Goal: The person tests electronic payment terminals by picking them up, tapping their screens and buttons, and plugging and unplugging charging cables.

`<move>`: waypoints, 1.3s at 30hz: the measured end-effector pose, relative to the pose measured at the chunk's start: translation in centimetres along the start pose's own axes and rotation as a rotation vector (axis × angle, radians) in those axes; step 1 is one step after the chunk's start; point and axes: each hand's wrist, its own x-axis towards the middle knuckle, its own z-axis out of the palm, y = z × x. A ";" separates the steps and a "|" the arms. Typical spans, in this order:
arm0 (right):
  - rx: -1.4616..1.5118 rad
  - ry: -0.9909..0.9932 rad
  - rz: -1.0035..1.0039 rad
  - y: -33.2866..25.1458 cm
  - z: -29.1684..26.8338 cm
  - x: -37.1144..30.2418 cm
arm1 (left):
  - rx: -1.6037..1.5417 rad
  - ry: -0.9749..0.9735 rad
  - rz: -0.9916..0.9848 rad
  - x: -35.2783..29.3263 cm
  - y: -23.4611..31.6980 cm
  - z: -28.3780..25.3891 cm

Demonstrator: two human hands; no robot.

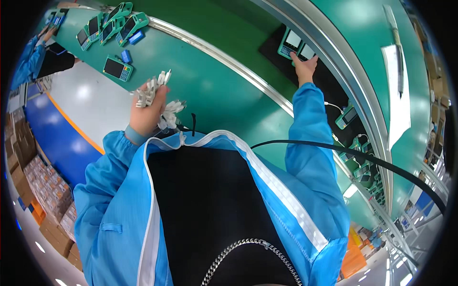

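My left hand (147, 114) is closed around a bunch of white cables (151, 90), their plugs sticking up above the fingers. More white plugs (171, 113) hang beside the wrist, close to my jacket. Stretched out to the far right, my right hand (305, 69) grips a green-edged payment terminal (308, 51) between thumb and fingers. A second payment terminal (289, 44) lies right beside it on the black mat (273, 47). Both have lit, pale screens. The undersides of the right fingers are partly hidden.
Several payment terminals (110, 29) lie piled at the far left, near blue blocks (136, 37). A lone terminal (117, 68) is closer. Metal rails (214, 57) border the black mat. Cabled terminals (347, 117) sit farther right. A black cable (334, 146) crosses my right arm. A co-worker's sleeve (27, 62) shows left.
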 end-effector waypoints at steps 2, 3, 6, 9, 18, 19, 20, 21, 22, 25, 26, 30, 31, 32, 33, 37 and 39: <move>-0.057 -0.140 0.130 -0.4 1.7 0.7 | -0.001 0.034 -0.008 -0.5 -1.1 -2.0; -0.078 -0.183 0.175 -0.3 2.4 0.9 | -0.002 0.048 -0.011 -0.6 -1.3 -2.7; -0.281 -0.124 0.089 0.9 6.5 1.4 | 0.005 0.058 -0.007 -0.7 -1.1 -4.4; -0.413 0.087 0.010 -0.3 10.1 1.2 | 0.044 0.008 0.028 0.3 -1.0 -6.4; 0.040 0.152 -0.012 -14.5 13.0 -14.1 | -0.244 -0.192 0.016 5.1 0.3 -14.3; 0.115 0.086 -0.051 -17.2 14.2 -16.6 | -0.196 -0.241 0.048 5.6 0.7 -14.8; 0.243 0.028 -0.049 -19.9 15.2 -19.2 | -0.209 -0.276 0.041 6.2 0.9 -15.1; 0.377 -0.035 -0.049 -22.4 16.2 -21.6 | -0.219 -0.304 0.031 6.3 1.1 -15.3; 0.323 -0.037 -0.082 -24.8 17.3 -23.8 | -0.203 -0.368 0.003 6.6 1.7 -16.0; 0.304 -0.007 -0.099 -32.4 19.7 -28.8 | -0.248 -0.502 -0.078 7.2 3.8 -17.4; 0.229 0.007 -0.134 -32.7 20.2 -29.2 | -0.274 -0.497 0.015 7.5 3.4 -17.6; 0.184 0.068 -0.042 -36.0 20.3 -30.9 | -0.108 -0.545 0.174 8.7 2.4 -19.2; 0.177 0.088 -0.032 -36.2 20.5 -31.4 | -0.106 -0.568 0.174 8.8 2.4 -19.5; 0.136 0.095 -0.034 -36.3 20.5 -31.7 | -0.056 -0.577 0.199 8.9 2.4 -19.7; 0.096 0.099 -0.034 -36.3 20.4 -31.9 | -0.006 -0.583 0.223 8.9 2.6 -19.8; 0.108 0.127 0.027 -35.2 19.8 -33.0 | 0.013 -0.542 0.191 8.6 1.1 -18.3; 0.198 0.160 0.109 -33.7 19.6 -33.6 | 0.130 -0.641 0.169 8.2 2.2 -17.1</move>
